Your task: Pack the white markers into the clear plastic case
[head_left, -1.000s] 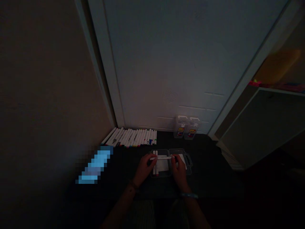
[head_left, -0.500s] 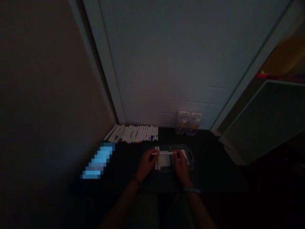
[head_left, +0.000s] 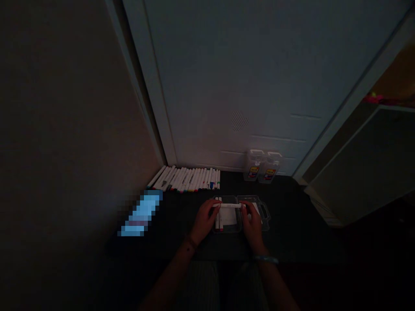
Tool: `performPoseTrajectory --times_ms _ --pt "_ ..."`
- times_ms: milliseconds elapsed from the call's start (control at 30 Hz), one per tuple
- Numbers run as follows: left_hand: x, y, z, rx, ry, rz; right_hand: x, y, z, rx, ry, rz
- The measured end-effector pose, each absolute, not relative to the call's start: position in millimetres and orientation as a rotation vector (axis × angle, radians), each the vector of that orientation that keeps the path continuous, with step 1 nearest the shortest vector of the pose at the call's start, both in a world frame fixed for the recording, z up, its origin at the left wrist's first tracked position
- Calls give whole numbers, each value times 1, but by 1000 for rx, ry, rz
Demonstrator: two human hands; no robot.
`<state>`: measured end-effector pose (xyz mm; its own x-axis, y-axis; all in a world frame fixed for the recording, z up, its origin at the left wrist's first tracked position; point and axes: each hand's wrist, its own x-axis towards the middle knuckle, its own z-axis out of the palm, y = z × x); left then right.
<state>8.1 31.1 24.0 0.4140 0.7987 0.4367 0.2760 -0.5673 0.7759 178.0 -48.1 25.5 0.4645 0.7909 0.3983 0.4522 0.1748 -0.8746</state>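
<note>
A white marker lies crosswise between my two hands, above an opened clear plastic case. My left hand pinches its left end, and my right hand grips its right end. Two white markers stand side by side along the left side of the case's left half. Beside them a white sheet shows in the bottom of that half. The handled right half of the case is partly hidden behind my right hand.
Many white markers with coloured ends form a row at the back left of the dark table. Two clear cases with labels stand upright against the white door. A blurred bright blue screen lies on the left.
The camera view has shifted, moving the scene slightly right in the picture. Both hands still hold the marker over the case, with little other visible change.
</note>
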Motion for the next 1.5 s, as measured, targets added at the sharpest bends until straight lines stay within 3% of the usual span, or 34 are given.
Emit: performPoseTrajectory --times_ms 1500 --pt "6 33 24 2029 952 1121 176 -47 28 -1400 -1155 318"
